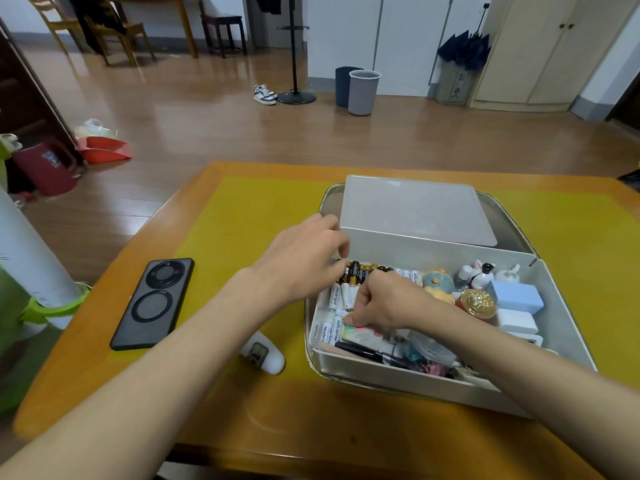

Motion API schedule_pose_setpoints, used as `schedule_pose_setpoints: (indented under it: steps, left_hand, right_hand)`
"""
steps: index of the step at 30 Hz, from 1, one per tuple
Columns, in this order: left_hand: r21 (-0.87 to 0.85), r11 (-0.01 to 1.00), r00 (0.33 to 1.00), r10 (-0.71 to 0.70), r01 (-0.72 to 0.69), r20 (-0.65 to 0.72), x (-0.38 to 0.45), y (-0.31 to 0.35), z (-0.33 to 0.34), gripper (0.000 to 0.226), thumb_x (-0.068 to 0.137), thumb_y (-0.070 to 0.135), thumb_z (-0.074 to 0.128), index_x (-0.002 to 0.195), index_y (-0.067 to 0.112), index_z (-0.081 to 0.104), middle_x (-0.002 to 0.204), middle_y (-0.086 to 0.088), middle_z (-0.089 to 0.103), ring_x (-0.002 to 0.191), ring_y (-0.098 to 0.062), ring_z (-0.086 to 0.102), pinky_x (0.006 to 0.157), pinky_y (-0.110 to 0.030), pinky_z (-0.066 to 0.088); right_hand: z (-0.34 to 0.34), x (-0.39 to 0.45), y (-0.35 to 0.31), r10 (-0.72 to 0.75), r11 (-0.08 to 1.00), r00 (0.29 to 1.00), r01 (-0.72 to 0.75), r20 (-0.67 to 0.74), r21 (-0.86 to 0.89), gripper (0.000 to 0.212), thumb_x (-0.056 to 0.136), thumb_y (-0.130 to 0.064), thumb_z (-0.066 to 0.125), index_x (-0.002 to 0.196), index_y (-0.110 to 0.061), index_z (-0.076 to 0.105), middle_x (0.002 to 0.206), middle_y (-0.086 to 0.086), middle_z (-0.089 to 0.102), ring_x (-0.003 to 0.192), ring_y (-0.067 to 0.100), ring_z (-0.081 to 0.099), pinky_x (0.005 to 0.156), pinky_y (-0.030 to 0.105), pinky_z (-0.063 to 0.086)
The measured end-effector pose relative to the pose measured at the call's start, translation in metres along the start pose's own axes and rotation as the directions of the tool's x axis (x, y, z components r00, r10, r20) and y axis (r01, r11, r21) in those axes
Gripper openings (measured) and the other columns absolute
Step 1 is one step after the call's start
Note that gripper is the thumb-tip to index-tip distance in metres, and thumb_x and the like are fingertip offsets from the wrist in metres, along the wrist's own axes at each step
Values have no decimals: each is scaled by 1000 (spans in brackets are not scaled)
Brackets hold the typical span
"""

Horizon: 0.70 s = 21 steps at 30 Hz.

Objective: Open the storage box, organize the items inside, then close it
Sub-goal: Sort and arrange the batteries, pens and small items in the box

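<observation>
Yellow-topped wooden bench [263, 216]: left hand [304, 258] and right hand [384, 299], fingers curled, pinching unseen, may scatter black cylindrical batteries [356, 271] inside open white plastic storage box [561, 306].

Both hands [304, 258] [384, 299] reach among batteries [356, 271] inside the open storage box [561, 306].

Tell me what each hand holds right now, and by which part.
Left hand: fingers curled at the black batteries; grip hidden. Right hand: fingertips pinch down among the white batteries; what it holds cannot be told.
</observation>
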<state>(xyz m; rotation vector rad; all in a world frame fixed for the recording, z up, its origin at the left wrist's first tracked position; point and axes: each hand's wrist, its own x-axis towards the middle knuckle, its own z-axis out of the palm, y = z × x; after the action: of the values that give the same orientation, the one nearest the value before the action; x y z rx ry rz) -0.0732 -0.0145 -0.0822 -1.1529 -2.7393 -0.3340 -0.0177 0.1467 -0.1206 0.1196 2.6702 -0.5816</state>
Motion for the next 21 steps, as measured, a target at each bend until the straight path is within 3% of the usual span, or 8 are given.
schedule_pose_setpoints:
  steps: [3,6,10,14,18,21]
  left_hand:
    - [-2,1000,1000,8,-8,18,-3,2,2,16,94,37,55,100,26,66,107,5,56,104,-14,47,72,-34,48]
    - [10,1000,999,25,-26,46,0,3,7,18,94,36,54,100,24,66,106,4,56,104,-16,49,76,-38,51]
    - [55,996,996,69,-72,52,7,5,11,17,92,32,54,100,23,67,104,2,59,101,-20,52,78,-34,44]
    - [224,961,986,155,-163,54,13,9,14,16,89,25,55,96,23,69,97,1,63,98,-21,56,97,-37,38]
    - [319,925,970,152,-207,187,19,22,20,11,86,19,55,89,22,66,95,-2,67,99,-25,59,100,-37,35]
    - [406,886,954,111,-222,279,23,26,25,14,81,16,57,91,23,64,99,-2,70,104,-26,61,109,-39,26]
  right_hand:
    - [-8,3,-2,20,999,996,-23,86,28,32,78,-38,85,89,-9,77,89,4,78,94,21,71,91,42,58]
    - [-10,0,3,-15,996,993,4,119,86,19,79,-22,87,91,-11,77,86,0,76,93,20,71,93,39,57]
    - [-22,-6,19,-35,976,999,27,35,215,24,77,-11,85,94,-13,69,85,8,74,94,27,71,93,45,55]
    - [-35,-13,38,-13,943,997,39,-80,331,16,80,-7,80,88,-12,68,79,7,75,88,28,72,90,49,56]
    - [-28,-9,35,51,984,950,5,-309,178,7,81,-16,70,76,-21,69,75,-6,72,79,15,68,80,40,58]
    - [-22,-9,29,-50,997,976,60,-210,38,19,81,-14,60,83,-23,77,83,-8,76,82,12,69,75,30,55]
